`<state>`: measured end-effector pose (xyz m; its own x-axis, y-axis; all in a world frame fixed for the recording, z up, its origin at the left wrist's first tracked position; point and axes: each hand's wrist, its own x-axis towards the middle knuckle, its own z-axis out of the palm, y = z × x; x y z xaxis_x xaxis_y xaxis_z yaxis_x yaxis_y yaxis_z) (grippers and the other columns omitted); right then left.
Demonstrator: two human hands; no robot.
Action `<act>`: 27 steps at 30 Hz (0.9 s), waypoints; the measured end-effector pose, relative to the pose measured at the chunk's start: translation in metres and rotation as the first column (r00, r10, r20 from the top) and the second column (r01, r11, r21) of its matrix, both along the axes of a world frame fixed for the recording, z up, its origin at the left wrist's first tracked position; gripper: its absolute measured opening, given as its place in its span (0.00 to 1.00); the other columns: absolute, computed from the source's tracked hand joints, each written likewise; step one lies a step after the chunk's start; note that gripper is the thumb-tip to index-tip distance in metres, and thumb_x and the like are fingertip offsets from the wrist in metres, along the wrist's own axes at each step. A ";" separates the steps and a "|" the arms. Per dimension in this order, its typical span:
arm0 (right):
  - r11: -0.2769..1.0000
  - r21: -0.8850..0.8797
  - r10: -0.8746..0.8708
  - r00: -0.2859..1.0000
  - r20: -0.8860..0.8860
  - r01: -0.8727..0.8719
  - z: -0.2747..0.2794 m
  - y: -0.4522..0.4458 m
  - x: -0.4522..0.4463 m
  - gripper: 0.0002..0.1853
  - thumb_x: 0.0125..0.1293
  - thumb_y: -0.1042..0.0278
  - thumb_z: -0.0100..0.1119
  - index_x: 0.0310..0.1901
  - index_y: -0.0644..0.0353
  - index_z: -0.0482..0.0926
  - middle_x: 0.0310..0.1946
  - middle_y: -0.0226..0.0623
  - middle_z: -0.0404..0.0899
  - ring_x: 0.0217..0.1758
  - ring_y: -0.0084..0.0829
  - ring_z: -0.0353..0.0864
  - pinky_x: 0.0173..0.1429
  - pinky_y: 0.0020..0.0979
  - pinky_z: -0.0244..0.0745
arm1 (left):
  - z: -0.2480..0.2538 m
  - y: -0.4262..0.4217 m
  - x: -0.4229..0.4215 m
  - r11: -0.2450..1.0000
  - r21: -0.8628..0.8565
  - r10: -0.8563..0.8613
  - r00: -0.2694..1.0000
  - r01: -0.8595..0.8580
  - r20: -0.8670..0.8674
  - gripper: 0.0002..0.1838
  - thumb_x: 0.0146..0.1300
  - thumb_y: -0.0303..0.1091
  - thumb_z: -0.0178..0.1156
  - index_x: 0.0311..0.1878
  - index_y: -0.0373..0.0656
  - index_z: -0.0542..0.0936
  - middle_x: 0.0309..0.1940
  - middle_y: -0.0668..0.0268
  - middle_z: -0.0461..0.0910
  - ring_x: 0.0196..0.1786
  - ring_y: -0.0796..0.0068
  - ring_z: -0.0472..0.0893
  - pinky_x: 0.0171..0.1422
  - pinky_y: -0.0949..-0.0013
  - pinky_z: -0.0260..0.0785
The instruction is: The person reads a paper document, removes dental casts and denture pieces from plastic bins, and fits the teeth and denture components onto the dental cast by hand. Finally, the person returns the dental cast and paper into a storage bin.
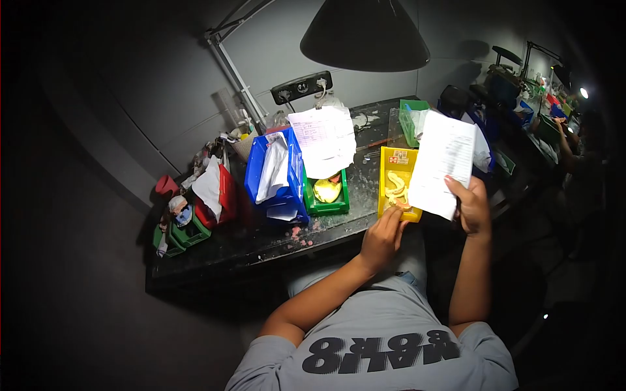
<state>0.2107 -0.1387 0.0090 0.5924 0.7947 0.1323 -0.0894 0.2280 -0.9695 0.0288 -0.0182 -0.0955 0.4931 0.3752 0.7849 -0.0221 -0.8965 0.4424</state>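
My right hand [473, 203] holds a printed white paper [443, 159] upright, thumb on its front, over the right side of a yellow bin [385, 163]. Inside that bin lie yellowish, curved pieces [395, 186] and a pinkish one near the front. My left hand [386, 236] is at the bin's front edge, its fingers together over the rim; whether they pinch the rim or a piece is too small to tell. Left of the yellow bin stands a green bin [328, 207] with a shiny yellow object [327, 189] in it, and another printed sheet [324, 140] lies above it.
Blue bins [253, 171] with papers, a red bin [226, 195] and small green bins [190, 236] line the left of the dark table [365, 173]. A lamp shade [365, 36] hangs overhead. Behind the paper is a green bin [409, 124]. At far right, another person's arm [566, 144] shows.
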 end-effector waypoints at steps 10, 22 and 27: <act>0.912 -0.362 0.032 0.845 0.533 0.194 -0.036 0.081 0.013 0.18 0.61 0.65 0.63 0.42 0.76 0.85 0.34 0.53 0.88 0.37 0.37 0.90 0.44 0.37 0.81 | 0.002 -0.003 -0.007 0.995 0.043 -0.087 0.989 0.093 -0.119 0.24 0.64 0.26 0.64 0.62 0.27 0.73 0.56 0.42 0.77 0.54 0.43 0.82 0.57 0.56 0.78; 0.862 0.248 -0.460 0.475 0.751 0.442 0.005 0.062 -0.005 0.18 0.58 0.86 0.51 0.46 0.65 0.87 0.42 0.49 0.88 0.46 0.43 0.89 0.51 0.36 0.81 | 0.003 -0.006 -0.006 0.991 0.032 -0.125 0.981 0.131 -0.146 0.30 0.63 0.27 0.64 0.67 0.25 0.70 0.62 0.40 0.73 0.62 0.42 0.79 0.67 0.57 0.74; 0.786 0.459 -0.585 0.261 0.768 0.414 0.009 0.063 -0.003 0.22 0.49 0.90 0.46 0.40 0.65 0.87 0.43 0.47 0.88 0.49 0.44 0.88 0.55 0.35 0.81 | 0.003 -0.007 -0.006 0.991 0.034 -0.122 0.979 0.129 -0.165 0.31 0.63 0.27 0.64 0.67 0.24 0.69 0.63 0.40 0.72 0.63 0.43 0.78 0.67 0.57 0.74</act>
<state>0.2077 -0.0762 0.0180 0.3681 0.3042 0.8786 0.9167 0.0393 -0.3977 0.0230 -0.0250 -0.0924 0.6561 0.2692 0.7050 -0.0666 -0.9099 0.4094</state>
